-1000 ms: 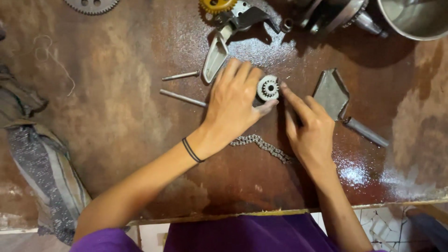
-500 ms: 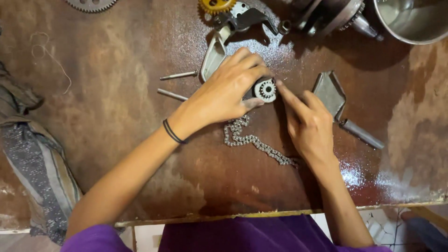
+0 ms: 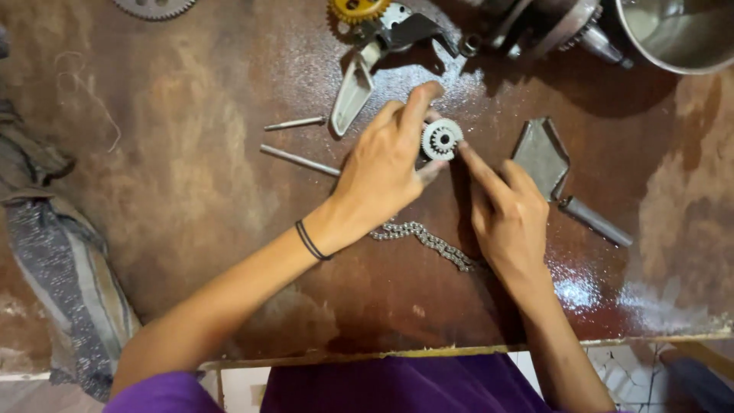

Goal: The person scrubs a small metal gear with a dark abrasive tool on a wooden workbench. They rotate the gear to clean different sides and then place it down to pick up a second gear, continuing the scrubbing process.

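Item 1: small silver toothed gear (image 3: 442, 139), lying flat on the oily brown bench top (image 3: 191, 191), upper centre of the head view. Left hand (image 3: 386, 164) rests over its left side, fingers curled, index tip above the gear and thumb tip below it, pinching the rim lightly. Right hand (image 3: 511, 210) lies flat just right of it, index finger extended and its tip touching the gear's lower right edge; the remaining fingers are loosely folded and hold nothing. Change noted over the last second: the gear and both hands sit at much the same spot, while the left wrist has swung so the forearm comes in lower from the left, and the left fingers have gone from covering the gear to framing it, leaving its teeth and centre bore exposed. Judged meaning: the part is being steadied and turned for inspection or alignment rather than carried off. Item 2: roller chain (image 3: 428, 241), strung loosely on the bench beneath both wrists, more of it now visible. Item 3: 2 thin steel pins (image 3: 298, 159), left of the left hand, apart from it. Item 4: flat grey bracket with a rod handle (image 3: 544, 157), just beside the right hand. Item 5: yellow gear (image 3: 355, 9) and dark engine parts at the top edge. Item 6: metal bowl (image 3: 673, 42), top right. Item 7: striped cloth (image 3: 69, 283), far left.
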